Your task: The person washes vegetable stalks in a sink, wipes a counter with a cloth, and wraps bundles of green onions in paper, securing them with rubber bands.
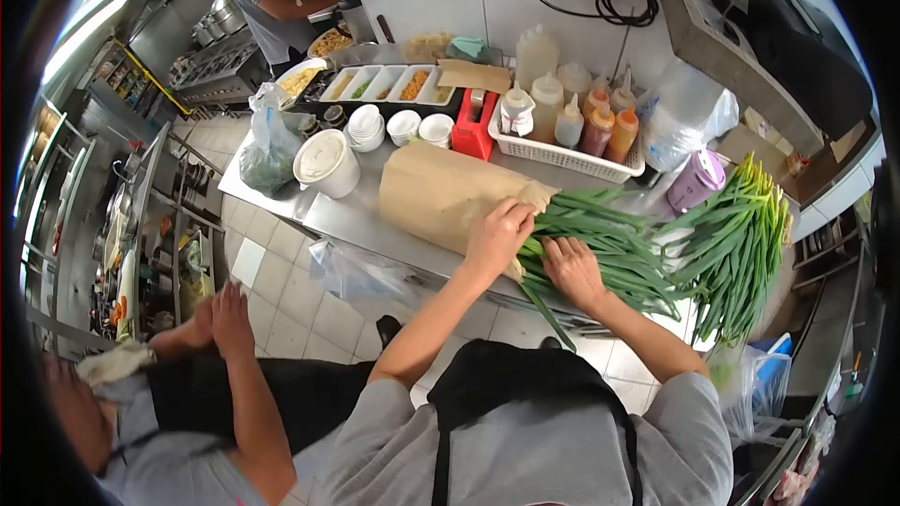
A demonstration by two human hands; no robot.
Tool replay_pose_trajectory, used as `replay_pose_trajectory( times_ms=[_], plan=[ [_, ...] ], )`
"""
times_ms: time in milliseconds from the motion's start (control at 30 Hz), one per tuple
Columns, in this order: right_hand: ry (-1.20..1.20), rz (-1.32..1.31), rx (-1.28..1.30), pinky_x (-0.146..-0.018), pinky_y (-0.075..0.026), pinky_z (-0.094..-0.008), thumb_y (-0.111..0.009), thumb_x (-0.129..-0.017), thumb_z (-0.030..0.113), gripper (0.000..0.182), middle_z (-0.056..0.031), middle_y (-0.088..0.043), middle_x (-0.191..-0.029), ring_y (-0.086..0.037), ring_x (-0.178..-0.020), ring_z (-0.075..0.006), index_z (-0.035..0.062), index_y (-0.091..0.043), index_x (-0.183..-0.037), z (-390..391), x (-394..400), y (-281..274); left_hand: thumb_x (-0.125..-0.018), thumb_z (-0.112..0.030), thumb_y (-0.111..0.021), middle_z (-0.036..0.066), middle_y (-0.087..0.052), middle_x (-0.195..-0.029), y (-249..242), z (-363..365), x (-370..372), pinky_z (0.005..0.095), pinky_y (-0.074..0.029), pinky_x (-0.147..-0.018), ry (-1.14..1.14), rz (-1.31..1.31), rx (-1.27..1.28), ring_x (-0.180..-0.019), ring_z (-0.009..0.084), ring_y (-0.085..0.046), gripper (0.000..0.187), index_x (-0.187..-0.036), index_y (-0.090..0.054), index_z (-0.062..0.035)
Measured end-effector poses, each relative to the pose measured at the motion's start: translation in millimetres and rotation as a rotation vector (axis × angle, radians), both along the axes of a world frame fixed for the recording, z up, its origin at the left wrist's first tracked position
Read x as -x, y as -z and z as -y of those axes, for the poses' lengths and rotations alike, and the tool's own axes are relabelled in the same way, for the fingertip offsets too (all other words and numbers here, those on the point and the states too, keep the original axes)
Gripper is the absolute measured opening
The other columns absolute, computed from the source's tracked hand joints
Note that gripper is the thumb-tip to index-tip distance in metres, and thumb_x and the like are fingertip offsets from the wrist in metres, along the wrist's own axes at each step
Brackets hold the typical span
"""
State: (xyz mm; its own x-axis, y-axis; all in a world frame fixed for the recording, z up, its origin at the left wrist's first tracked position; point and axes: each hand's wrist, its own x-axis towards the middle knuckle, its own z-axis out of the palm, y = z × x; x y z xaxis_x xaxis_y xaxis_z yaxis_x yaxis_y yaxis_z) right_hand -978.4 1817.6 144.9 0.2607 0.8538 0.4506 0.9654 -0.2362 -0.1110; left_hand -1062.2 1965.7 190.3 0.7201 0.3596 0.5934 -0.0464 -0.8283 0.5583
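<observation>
A large brown paper bag lies on its side on the steel counter, its mouth facing right. Long green onions stick out of that mouth, and their inner ends are hidden in the paper. My left hand is closed on the edge of the bag's mouth. Just to its right, my right hand has its fingers curled into the green leaves, close to the opening. Another heap of green onions lies at the counter's right end, with some yellowed tips.
Behind the bag stand a white basket of sauce bottles, a red box and stacked white bowls. A lidded white tub and a purple container flank it. A co-worker stands close on my left; another person works farther back.
</observation>
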Motion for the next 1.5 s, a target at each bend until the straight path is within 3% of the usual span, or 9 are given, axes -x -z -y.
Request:
replay_pose_trajectory(
  times_ms=[267,333,500,567,767,900,1167,1367,1500],
  plan=[
    [-0.046,-0.061,-0.056,-0.069,-0.041,-0.0373,-0.067,-0.067,0.020,0.024,-0.0117,-0.057,-0.078,-0.054,-0.077,-0.0271,0.0009,-0.058,-0.080,-58,9,-25,-0.077,-0.016,-0.064,0.012,-0.060,-0.093,-24,-27,12,0.0347,-0.049,-0.073,0.221,-0.137,0.169,-0.082,0.0292,-0.060,0.024,-0.097,-0.063,-0.0039],
    [-0.079,-0.079,-0.020,-0.073,-0.041,-0.0393,-0.070,-0.065,0.023,0.035,-0.0134,-0.057,-0.088,-0.053,-0.083,-0.0286,0.0001,-0.058,-0.089,-31,14,-41,-0.077,-0.027,-0.066,0.014,-0.061,-0.102,-24,-60,18,0.0330,-0.048,-0.077,0.106,0.232,0.139,-0.088,0.0308,-0.060,0.033,-0.104,-0.063,-0.0074],
    [-0.040,-0.095,-0.007,-0.075,-0.042,-0.0390,-0.067,-0.067,0.012,0.044,-0.0148,-0.050,-0.100,-0.051,-0.085,-0.0307,0.0033,-0.054,-0.109,-5,18,-28,-0.082,-0.055,-0.050,0.014,-0.037,-0.137,26,-198,76,0.0379,-0.026,-0.104,-0.613,-0.185,0.361,-0.126,0.0267,-0.035,0.065,-0.126,-0.048,-0.0065],
    [-0.060,-0.082,-0.030,-0.073,-0.043,-0.0386,-0.065,-0.068,0.009,0.041,-0.0146,-0.050,-0.098,-0.051,-0.084,-0.0304,0.0035,-0.054,-0.107,-15,17,-17,-0.083,-0.063,-0.039,0.009,-0.022,-0.146,49,-227,78,0.0367,-0.012,-0.109,-0.191,-0.276,1.101,-0.134,0.0216,-0.019,0.078,-0.137,-0.031,-0.0076],
    [-0.033,-0.096,-0.109,-0.066,-0.045,-0.0393,-0.055,-0.066,0.000,0.023,-0.0159,-0.049,-0.085,-0.051,-0.078,-0.0313,0.0009,-0.057,-0.088,-62,22,-20,-0.084,-0.063,-0.038,0.009,-0.018,-0.147,59,-218,66,0.0333,-0.015,-0.108,0.016,-0.185,1.175,-0.134,0.0209,-0.020,0.081,-0.140,-0.023,-0.0059],
    [-0.053,-0.188,-0.145,-0.067,-0.044,-0.0401,-0.062,-0.065,0.007,0.017,-0.0154,-0.053,-0.083,-0.052,-0.078,-0.0322,0.0021,-0.060,-0.081,-56,18,-13,-0.084,-0.062,-0.041,0.012,-0.020,-0.145,64,-222,62,0.0321,-0.018,-0.107,0.015,-0.149,1.182,-0.133,0.0217,-0.022,0.083,-0.139,-0.024,-0.0022],
    [0.033,-0.266,-0.057,-0.079,-0.038,-0.0395,-0.071,-0.066,0.017,0.053,-0.0142,-0.054,-0.101,-0.049,-0.094,-0.0317,-0.0021,-0.054,-0.113,-10,25,-24,-0.081,-0.064,-0.045,0.014,-0.040,-0.133,54,-214,63,0.0340,-0.030,-0.101,-0.126,-0.286,1.043,-0.122,0.0224,-0.038,0.083,-0.131,-0.037,0.0020],
    [0.053,-0.149,-0.128,-0.074,-0.040,-0.0391,-0.069,-0.067,0.011,0.042,-0.0141,-0.054,-0.091,-0.050,-0.087,-0.0316,-0.0017,-0.057,-0.104,-19,21,4,-0.081,-0.062,-0.047,0.014,-0.056,-0.114,98,-230,46,0.0319,-0.037,-0.092,-0.453,-0.208,0.822,-0.107,0.0222,-0.052,0.076,-0.117,-0.053,0.0044],
    [0.067,-0.114,-0.158,-0.069,-0.039,-0.0394,-0.067,-0.065,0.006,0.026,-0.0140,-0.051,-0.082,-0.049,-0.078,-0.0319,0.0012,-0.058,-0.089,-34,18,2,-0.082,-0.062,-0.046,0.015,-0.059,-0.109,56,-205,58,0.0319,-0.039,-0.090,-0.358,-0.213,1.005,-0.104,0.0229,-0.054,0.074,-0.111,-0.056,0.0056]
  ],
)
